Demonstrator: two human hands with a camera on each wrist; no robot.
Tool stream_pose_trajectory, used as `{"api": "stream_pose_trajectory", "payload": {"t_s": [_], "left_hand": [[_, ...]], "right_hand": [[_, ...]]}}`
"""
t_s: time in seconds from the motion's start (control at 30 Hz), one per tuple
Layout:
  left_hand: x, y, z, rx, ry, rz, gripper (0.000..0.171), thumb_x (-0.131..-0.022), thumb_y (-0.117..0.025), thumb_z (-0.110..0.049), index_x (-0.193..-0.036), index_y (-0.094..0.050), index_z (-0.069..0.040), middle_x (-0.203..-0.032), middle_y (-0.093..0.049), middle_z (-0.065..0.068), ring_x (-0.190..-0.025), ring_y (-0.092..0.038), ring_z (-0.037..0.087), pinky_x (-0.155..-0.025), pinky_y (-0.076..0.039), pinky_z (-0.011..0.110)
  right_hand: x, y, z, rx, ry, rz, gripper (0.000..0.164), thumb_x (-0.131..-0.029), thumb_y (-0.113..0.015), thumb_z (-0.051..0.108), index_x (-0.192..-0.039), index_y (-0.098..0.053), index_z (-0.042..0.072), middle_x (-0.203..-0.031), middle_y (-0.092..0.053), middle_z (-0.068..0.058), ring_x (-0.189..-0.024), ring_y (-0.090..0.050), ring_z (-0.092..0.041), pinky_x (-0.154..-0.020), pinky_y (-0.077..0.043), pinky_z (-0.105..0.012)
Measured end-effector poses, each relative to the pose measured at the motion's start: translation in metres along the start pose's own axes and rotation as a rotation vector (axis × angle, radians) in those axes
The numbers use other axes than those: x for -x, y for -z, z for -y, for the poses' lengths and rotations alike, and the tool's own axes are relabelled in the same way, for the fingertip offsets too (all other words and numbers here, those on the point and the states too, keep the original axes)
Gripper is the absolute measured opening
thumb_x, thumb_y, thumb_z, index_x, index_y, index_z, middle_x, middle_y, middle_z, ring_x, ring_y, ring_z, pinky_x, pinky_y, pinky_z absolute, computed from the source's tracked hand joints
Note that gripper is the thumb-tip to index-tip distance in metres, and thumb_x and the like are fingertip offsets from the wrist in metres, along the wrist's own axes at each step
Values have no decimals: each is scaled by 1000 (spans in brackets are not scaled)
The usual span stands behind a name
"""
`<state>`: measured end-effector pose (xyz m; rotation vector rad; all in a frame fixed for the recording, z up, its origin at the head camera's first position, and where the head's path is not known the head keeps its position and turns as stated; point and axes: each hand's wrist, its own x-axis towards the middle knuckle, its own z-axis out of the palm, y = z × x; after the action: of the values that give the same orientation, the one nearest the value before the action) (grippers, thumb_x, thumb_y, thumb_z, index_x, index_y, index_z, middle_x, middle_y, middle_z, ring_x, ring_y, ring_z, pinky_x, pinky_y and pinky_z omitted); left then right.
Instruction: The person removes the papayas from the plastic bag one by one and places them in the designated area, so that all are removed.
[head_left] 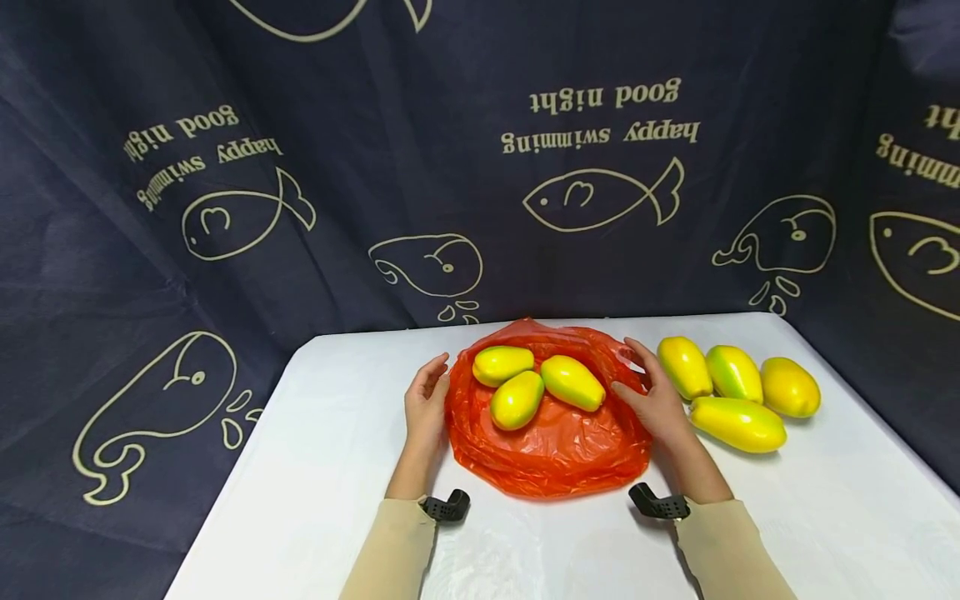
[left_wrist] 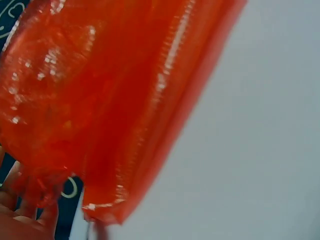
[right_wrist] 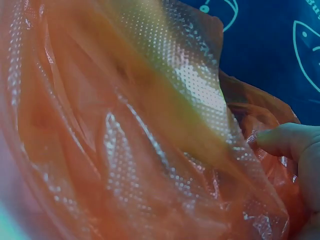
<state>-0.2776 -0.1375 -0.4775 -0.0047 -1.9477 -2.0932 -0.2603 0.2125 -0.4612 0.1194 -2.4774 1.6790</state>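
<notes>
holding three yellow-green fruits point(head_left: 517, 402), a red plastic bag point(head_left: 551, 479) lies between left hand point(head_left: 426, 404) and right hand point(head_left: 662, 404). the left touches its rim, whether pinching cannot be told; the right touches it unclenched, thumb and fingers parted. outward of the right, four similar fruits point(head_left: 738, 425) rest on the white table point(head_left: 315, 467).

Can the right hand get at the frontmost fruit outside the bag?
Likely yes: the right hand is close beside that fruit, nothing visible between them, though it would first have to leave the red bag.
</notes>
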Motion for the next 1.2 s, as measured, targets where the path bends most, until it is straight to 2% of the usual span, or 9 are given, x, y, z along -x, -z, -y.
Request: {"api": "stream_pose_trajectory", "payload": {"t_s": [0.17, 0.3, 0.4, 0.47, 0.63, 0.7, 0.9, 1.13, 1.2], "left_hand": [[-1, -4, -13, -40, -98, 4, 38, -100, -53, -7, -137, -60, -10, -140, -59, 11, -136, -49, 32, -120, -35, 43], [2, -12, -27, -56, -214, 55, 39, -99, -53, -1, -136, -59, -8, -143, -58, 11, -138, -49, 27, -124, -29, 44], [7, -18, -36, -70, -256, 98, 39, -99, -54, -1, -136, -59, -10, -146, -56, 10, -141, -47, 22, -123, -30, 41], [10, -22, -40, -78, -270, 124, 40, -99, -55, -2, -137, -58, -12, -147, -54, 8, -141, -47, 21, -121, -32, 43], [18, -31, -46, -118, -278, 201, 43, -99, -57, -5, -139, -56, -19, -149, -51, -1, -141, -47, 22, -118, -34, 52], [21, -35, -45, -139, -277, 238, 45, -98, -58, -5, -139, -56, -21, -151, -49, 0, -141, -47, 25, -117, -35, 55], [26, -43, -38, -282, -255, 297, 47, -96, -63, -12, -141, -54, -24, -151, -49, 3, -139, -47, 26, -117, -39, 51], [28, -47, -32, -365, -240, 339, 49, -94, -66, -14, -141, -54, -19, -152, -48, 7, -141, -44, 25, -116, -39, 52], [29, -48, -31, -379, -224, 358, 50, -94, -67, -14, -142, -54, -17, -153, -47, 7, -143, -43, 26, -117, -39, 52]], "right_hand": [[-1, 0, 1, 11, -8, -22, 79, -96, -64, 11, -160, -21, 29, -159, -35, -17, -141, -41, -40, -113, -39, -56], [-1, 0, 2, 6, -19, -39, 77, -96, -63, 11, -159, -23, 28, -159, -36, -14, -141, -42, -38, -113, -39, -54], [0, 0, 3, 9, -21, -47, 76, -96, -63, 11, -159, -24, 28, -159, -38, -14, -141, -43, -37, -113, -41, -50], [0, 0, 4, 11, -15, -51, 75, -96, -62, 11, -159, -24, 27, -158, -38, -15, -140, -43, -38, -110, -46, -40], [0, 1, 4, -6, 0, -57, 74, -97, -62, 11, -159, -25, 26, -157, -39, -18, -138, -45, -40, -93, -48, -8], [1, 0, 5, -3, -7, -62, 73, -97, -62, 11, -159, -26, 26, -157, -40, -17, -139, -45, -39, -95, -49, -11], [0, -1, 5, 10, -48, -83, 69, -98, -60, 11, -158, -28, 26, -155, -43, -14, -140, -45, -34, -109, -47, -38], [0, 1, 8, -60, -49, -92, 65, -99, -57, 8, -157, -31, 22, -154, -44, -15, -141, -44, -33, -98, -46, -9], [3, 2, 15, -74, -56, -89, 64, -99, -56, 5, -157, -31, 20, -154, -43, -17, -141, -43, -35, -95, -45, -6]]}}
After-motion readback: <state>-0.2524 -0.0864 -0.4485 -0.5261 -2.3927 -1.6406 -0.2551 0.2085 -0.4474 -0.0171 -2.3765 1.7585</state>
